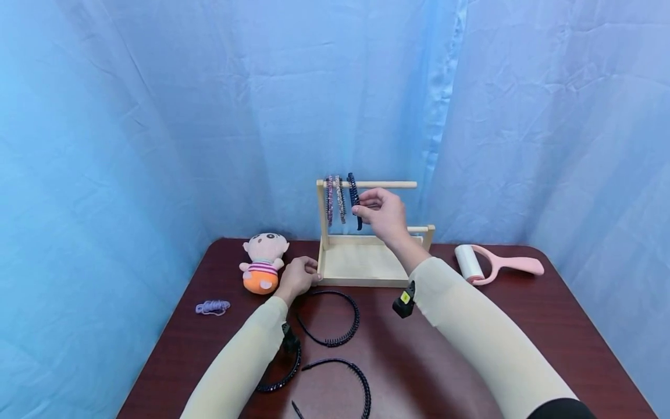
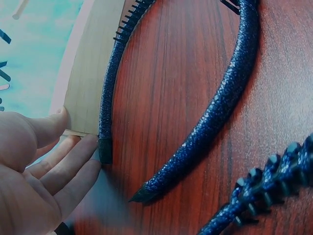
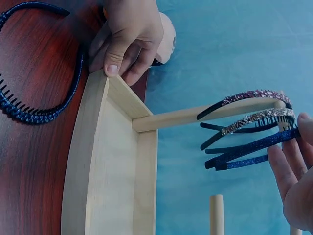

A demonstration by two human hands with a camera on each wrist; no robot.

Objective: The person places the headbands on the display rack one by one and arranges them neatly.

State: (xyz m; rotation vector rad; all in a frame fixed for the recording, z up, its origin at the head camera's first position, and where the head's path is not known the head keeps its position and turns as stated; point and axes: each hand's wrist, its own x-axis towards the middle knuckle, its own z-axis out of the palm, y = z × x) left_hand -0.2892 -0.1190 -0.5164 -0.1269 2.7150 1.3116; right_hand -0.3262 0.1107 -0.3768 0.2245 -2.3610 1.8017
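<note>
A wooden headband stand (image 1: 366,283) has a shallow tray below and an upper rod that bears several headbands. My right hand (image 1: 386,214) pinches a dark blue glittery headband (image 3: 249,147) at the upper rod (image 1: 398,184). Left of it on the rod hang a pink beaded headband (image 1: 330,201) and a silver beaded headband (image 1: 341,201). At the tray's front left corner, my left hand (image 1: 298,278) grips the wood between thumb and fingers. Close to that hand, a dark headband with comb teeth (image 1: 357,320) lies on the table.
Two more dark headbands, one partly under the left forearm (image 1: 280,385) and one nearer the front (image 1: 366,387), lie on the table. A plush doll (image 1: 262,262) and purple cord (image 1: 212,307) are at left. A pink-handled lint roller (image 1: 471,265) lies right of the stand.
</note>
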